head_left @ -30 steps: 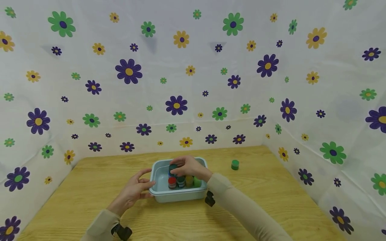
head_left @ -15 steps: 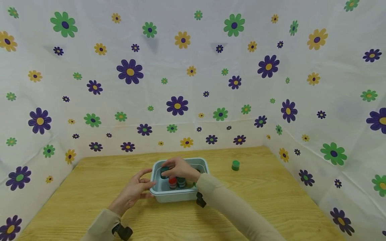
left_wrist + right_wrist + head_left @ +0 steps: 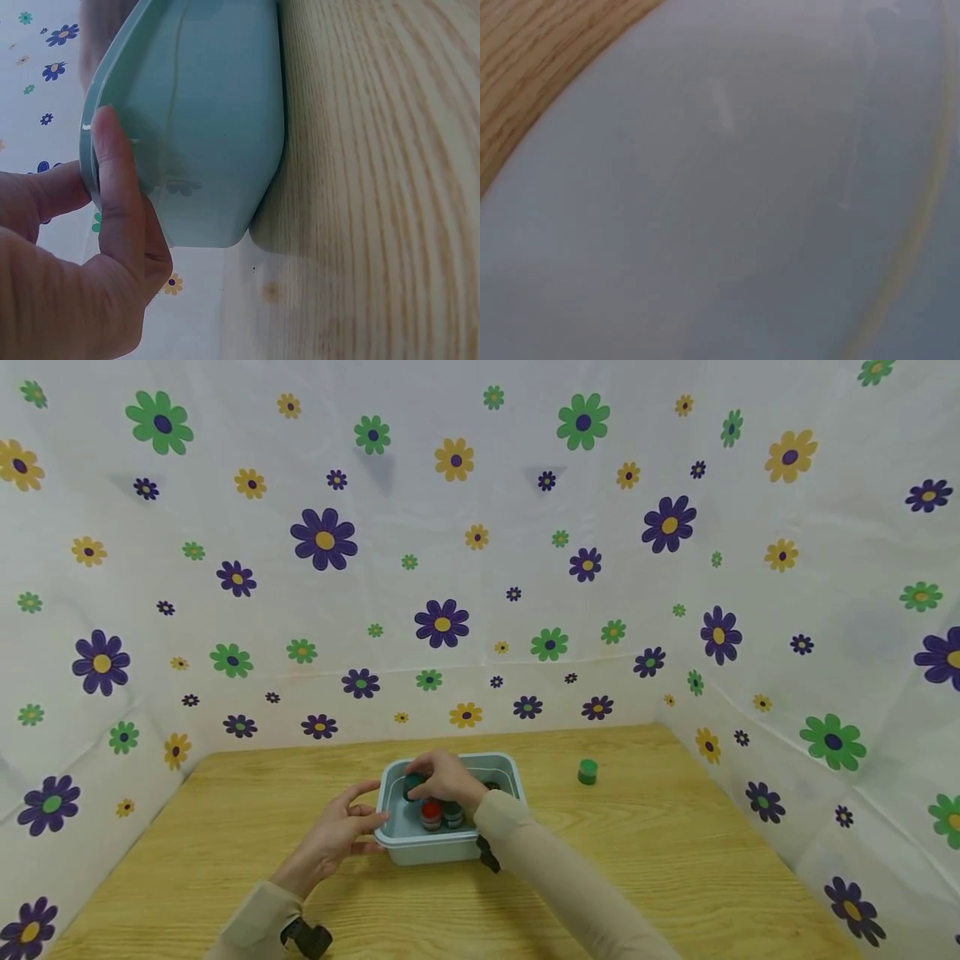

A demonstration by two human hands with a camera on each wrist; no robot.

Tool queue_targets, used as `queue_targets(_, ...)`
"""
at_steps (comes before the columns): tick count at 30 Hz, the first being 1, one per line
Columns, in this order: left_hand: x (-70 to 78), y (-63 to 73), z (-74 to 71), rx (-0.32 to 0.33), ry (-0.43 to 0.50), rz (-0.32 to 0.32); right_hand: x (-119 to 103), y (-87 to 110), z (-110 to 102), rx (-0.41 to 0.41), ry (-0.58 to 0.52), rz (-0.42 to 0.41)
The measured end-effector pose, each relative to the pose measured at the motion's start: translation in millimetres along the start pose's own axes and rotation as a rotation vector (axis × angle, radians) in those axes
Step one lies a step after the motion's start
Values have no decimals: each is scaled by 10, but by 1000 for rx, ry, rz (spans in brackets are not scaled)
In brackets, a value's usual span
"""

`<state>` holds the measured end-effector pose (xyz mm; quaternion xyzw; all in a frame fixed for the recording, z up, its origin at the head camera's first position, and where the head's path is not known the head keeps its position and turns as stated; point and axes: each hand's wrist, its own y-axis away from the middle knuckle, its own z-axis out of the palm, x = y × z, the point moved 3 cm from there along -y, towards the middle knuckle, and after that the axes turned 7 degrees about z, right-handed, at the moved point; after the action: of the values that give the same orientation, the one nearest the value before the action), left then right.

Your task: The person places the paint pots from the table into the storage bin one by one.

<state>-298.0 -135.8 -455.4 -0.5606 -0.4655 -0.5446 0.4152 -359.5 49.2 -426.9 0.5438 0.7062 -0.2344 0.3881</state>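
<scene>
A light blue plastic tub (image 3: 450,842) stands on the wooden table. My left hand (image 3: 336,837) grips its left rim; up close in the left wrist view, thumb and fingers pinch the tub's edge (image 3: 217,127) from both sides. Inside the tub, at the back left, my right hand (image 3: 448,779) holds a small jar with a dark teal lid (image 3: 412,786) from above. In front of it stand a red-lidded jar (image 3: 431,812) and a dark-lidded jar (image 3: 453,815). My right hand and sleeve cover much of the tub's right side. Only the tub's outer wall (image 3: 705,187) fills the right wrist view.
A lone green-lidded jar (image 3: 588,772) stands on the wooden table (image 3: 637,843), right of the tub. White cloth (image 3: 480,577) printed with flowers walls off the back and both sides.
My right hand has moved left inside the tub with the dark teal-lidded jar, from beside the other jars to the back left. My left hand keeps its hold on the rim.
</scene>
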Motion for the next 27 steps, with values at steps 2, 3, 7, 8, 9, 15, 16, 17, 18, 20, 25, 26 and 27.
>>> queue_targets(2,5,-1,-1,-2,1,3,-19,-10,7,7,38,-15)
queue_targets(3,7,-2,-2,-5,1,4,-28,-13,12,7,53,-25)
queue_targets(7,16,-8,-2,-13,0,11,-66,-16,19,-1,125,-60)
queue_targets(8,17,-10,-1,-16,-1,12,-68,-22,20,-1,146,-71)
queue_targets(9,18,-10,1,-18,-3,13,-69,-26,19,-2,164,-78)
queue_targets(15,4,-20,3,-10,-14,13,-61,-65,55,1,254,-145)
queue_targets(16,1,-20,3,-9,-15,13,-59,-74,64,3,268,-156)
queue_targets(17,-1,-20,2,-9,-16,14,-56,-82,74,1,279,-160)
queue_targets(18,0,-18,2,-10,-15,14,-52,-93,86,1,294,-165)
queue_targets(20,1,-14,1,-9,-18,14,-37,-115,109,-1,314,-160)
queue_targets(25,7,-9,0,-1,-27,14,-12,-140,136,4,347,-130)
queue_targets(26,8,-9,1,-2,-27,14,-11,-140,136,10,356,-126)
queue_targets(27,9,-10,1,-3,-27,13,-11,-138,134,16,362,-124)
